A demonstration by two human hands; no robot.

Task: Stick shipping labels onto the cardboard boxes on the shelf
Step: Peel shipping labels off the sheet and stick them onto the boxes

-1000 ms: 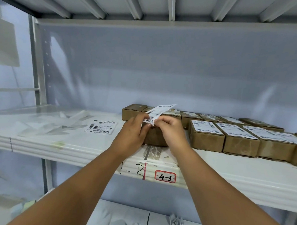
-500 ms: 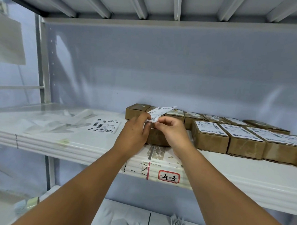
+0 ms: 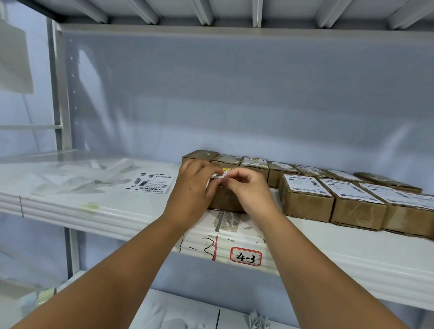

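Two rows of small brown cardboard boxes stand on the white shelf [image 3: 124,210]. The front boxes to the right [image 3: 306,198] carry white shipping labels. Both hands meet over the leftmost front box [image 3: 228,199]. My left hand [image 3: 192,188] and my right hand [image 3: 249,190] pinch a white shipping label [image 3: 221,175] between their fingertips, low over that box's top. Most of the label is hidden by the fingers. The box's top is largely covered by my hands.
A loose shipping label [image 3: 151,182] lies flat on the shelf left of the boxes. Peeled translucent backing strips [image 3: 86,177] are scattered further left. A red-framed tag "4-3" [image 3: 245,257] marks the shelf edge. Crumpled paper [image 3: 258,323] lies on the lower shelf.
The label stood up above the fingers before; now both hands have brought it down close to the box top, and it is mostly hidden between the fingertips.
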